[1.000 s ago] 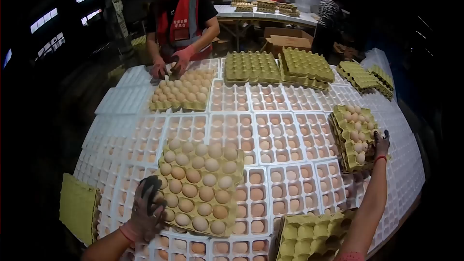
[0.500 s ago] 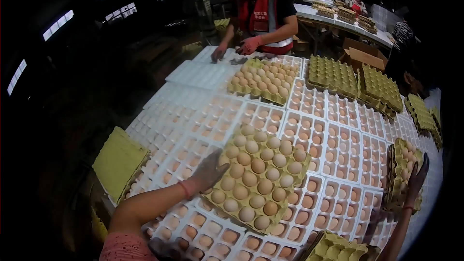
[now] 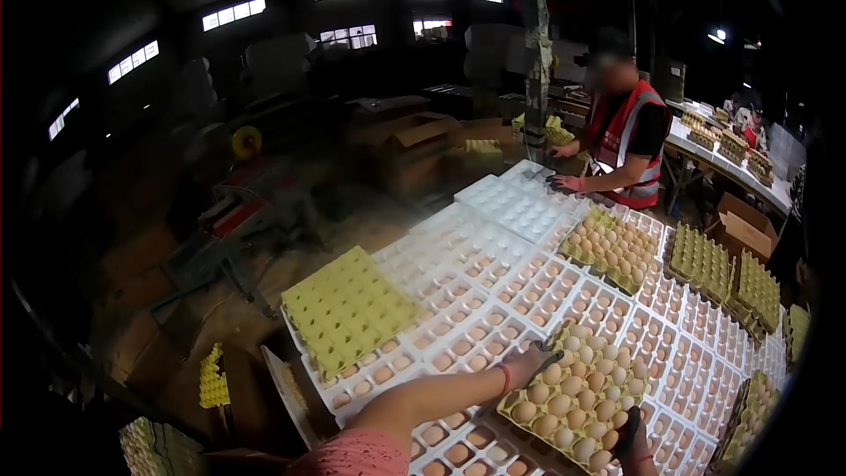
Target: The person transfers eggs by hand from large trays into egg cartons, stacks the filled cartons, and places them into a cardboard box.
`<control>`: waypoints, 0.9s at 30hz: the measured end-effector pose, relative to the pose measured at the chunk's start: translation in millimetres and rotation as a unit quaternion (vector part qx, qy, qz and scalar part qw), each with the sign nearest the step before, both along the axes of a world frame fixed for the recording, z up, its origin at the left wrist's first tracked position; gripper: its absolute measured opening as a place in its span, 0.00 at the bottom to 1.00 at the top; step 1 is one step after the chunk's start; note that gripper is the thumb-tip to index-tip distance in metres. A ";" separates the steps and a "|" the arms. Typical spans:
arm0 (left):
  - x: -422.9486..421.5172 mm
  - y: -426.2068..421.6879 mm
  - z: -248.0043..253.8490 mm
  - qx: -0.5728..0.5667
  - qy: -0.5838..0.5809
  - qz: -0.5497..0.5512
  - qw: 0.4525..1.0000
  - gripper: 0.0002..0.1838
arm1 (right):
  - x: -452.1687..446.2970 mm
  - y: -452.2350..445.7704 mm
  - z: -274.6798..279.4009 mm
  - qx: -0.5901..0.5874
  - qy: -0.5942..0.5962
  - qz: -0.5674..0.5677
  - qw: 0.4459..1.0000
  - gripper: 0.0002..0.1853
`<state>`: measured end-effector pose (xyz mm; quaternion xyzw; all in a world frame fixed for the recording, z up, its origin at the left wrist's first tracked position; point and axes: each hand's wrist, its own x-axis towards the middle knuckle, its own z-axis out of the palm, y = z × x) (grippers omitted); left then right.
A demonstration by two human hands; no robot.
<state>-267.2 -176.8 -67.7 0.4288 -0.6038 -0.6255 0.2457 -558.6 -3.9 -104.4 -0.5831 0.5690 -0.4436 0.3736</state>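
Note:
A yellow-green pulp tray full of eggs [image 3: 577, 392] lies at the lower right, over white compartment trays of eggs [image 3: 476, 335]. My left hand [image 3: 531, 363], in a dark glove, grips the pulp tray's upper left edge. At its lower right edge is my right hand [image 3: 631, 436], also gloved and closed on that edge. Both hands' far fingertips are partly hidden by the tray. An upside-down or empty pulp tray [image 3: 348, 310] rests at the table's left corner.
A co-worker in a red vest [image 3: 630, 137] leans over stacked white trays [image 3: 520, 203] across the table. Near them sits another filled pulp tray [image 3: 610, 249]. Empty pulp trays [image 3: 701, 260] stand at the right. Cardboard boxes [image 3: 414, 141] are on the floor.
The view has swung left. My right hand has left the egg tray at the far right and now holds the central filled tray, together with my left hand.

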 end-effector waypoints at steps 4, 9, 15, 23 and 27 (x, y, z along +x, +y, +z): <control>24.3 38.8 -39.0 0.127 0.220 0.061 0.965 0.22 | 33.2 4.5 38.6 0.043 -0.286 -0.078 0.954 0.18; 116.2 88.5 26.5 0.248 0.386 0.139 0.877 0.13 | 98.5 11.4 93.3 0.020 -0.137 -0.106 0.985 0.15; 285.5 95.4 52.2 0.293 0.500 0.122 0.805 0.12 | 240.8 -49.6 151.8 -0.126 0.125 -0.031 0.984 0.21; 528.7 88.7 31.1 0.197 0.420 0.013 0.886 0.15 | 443.6 -205.0 151.0 0.129 0.004 0.058 0.990 0.25; 563.0 78.2 42.8 0.297 0.275 0.108 0.908 0.17 | 525.1 -278.6 158.6 0.146 0.109 0.129 0.975 0.24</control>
